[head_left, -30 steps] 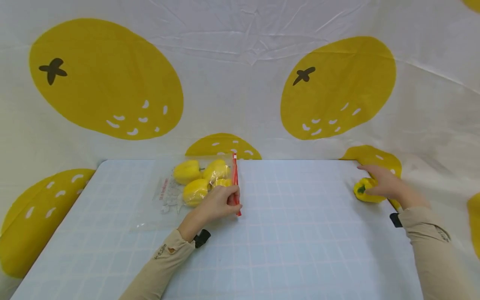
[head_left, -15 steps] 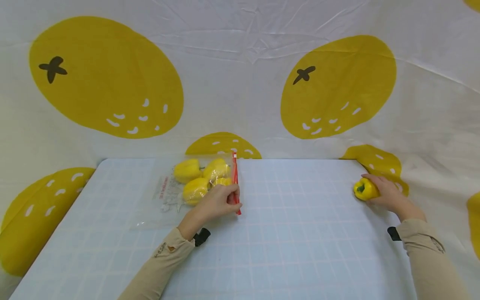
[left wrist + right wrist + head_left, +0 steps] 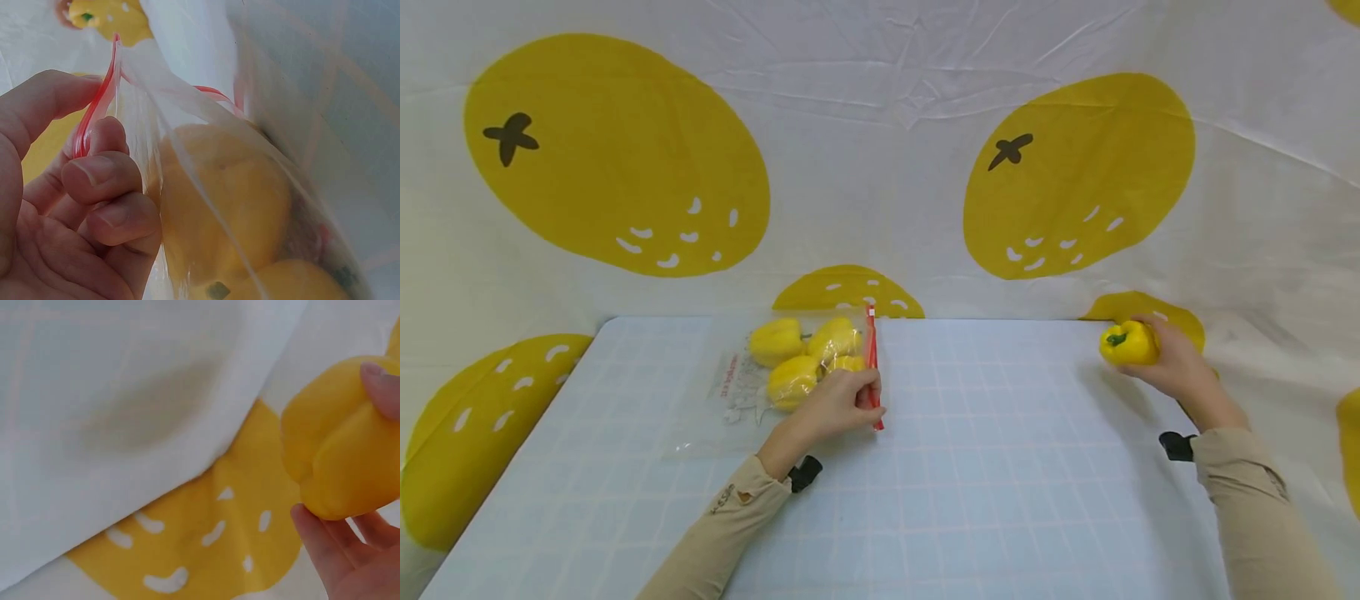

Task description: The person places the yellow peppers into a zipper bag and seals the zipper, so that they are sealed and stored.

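My left hand (image 3: 841,402) pinches the red zip edge (image 3: 94,115) of a clear zip bag (image 3: 715,417) lying at the back of the table. Several yellow bell peppers (image 3: 777,342) are inside the bag, seen through its plastic. At the far right corner, my right hand (image 3: 1176,367) grips another yellow bell pepper (image 3: 1131,343) with its green stem facing left. In the right wrist view that pepper (image 3: 350,444) sits between thumb and fingertips, raised off the table, its shadow falling on the cloth below.
A pale blue checked cloth (image 3: 985,467) covers the table. Behind it hangs a white curtain (image 3: 865,183) printed with large yellow fruits. The table's right back corner (image 3: 219,456) lies just under the right hand.
The right hand closed round the single bell pepper at the right and lifted it up off the table. My left hand stays on the bag's edge.
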`<state>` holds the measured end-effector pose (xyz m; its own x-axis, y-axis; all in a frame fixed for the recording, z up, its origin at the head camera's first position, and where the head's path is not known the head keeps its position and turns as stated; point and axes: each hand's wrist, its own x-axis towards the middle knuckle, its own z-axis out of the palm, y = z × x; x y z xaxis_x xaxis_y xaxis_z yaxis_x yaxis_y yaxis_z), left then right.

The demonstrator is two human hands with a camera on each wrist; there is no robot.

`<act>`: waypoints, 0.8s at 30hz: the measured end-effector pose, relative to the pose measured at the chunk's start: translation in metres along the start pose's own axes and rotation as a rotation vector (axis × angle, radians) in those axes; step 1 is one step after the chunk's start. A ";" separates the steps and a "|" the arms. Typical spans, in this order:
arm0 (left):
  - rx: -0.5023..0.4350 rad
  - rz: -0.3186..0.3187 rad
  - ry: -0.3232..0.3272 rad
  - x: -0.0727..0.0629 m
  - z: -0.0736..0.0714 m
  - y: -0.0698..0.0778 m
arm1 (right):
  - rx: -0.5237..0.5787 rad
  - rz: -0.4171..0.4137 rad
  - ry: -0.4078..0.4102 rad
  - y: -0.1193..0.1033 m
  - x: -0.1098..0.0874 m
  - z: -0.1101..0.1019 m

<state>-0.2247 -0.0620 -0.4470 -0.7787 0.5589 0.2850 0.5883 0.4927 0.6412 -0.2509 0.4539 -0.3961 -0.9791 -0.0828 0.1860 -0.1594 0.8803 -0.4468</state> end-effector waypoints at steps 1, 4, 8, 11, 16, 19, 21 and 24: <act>-0.001 -0.003 0.000 0.000 0.000 0.000 | 0.026 0.008 0.019 -0.009 0.002 0.000; -0.003 -0.008 0.001 -0.001 0.000 0.000 | 0.092 0.039 0.079 -0.038 0.007 0.001; -0.006 -0.011 -0.001 0.000 0.000 0.001 | 0.186 0.127 0.170 -0.078 0.013 0.006; -0.004 -0.006 -0.003 0.001 0.001 0.001 | 0.303 0.188 0.223 -0.108 0.017 0.012; 0.005 -0.003 -0.004 0.001 0.001 0.001 | 0.602 0.158 0.244 -0.153 0.026 0.025; 0.001 -0.006 -0.006 0.001 0.000 0.002 | 0.828 0.121 0.226 -0.179 0.031 0.038; -0.002 -0.008 -0.007 0.001 0.000 0.002 | 0.952 0.109 0.203 -0.196 0.035 0.049; 0.004 -0.013 -0.007 0.001 0.000 0.001 | 1.064 0.090 0.161 -0.218 0.037 0.068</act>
<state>-0.2246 -0.0614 -0.4458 -0.7846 0.5574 0.2714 0.5792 0.5028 0.6416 -0.2616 0.2273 -0.3517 -0.9769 0.0929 0.1926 -0.1920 0.0155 -0.9813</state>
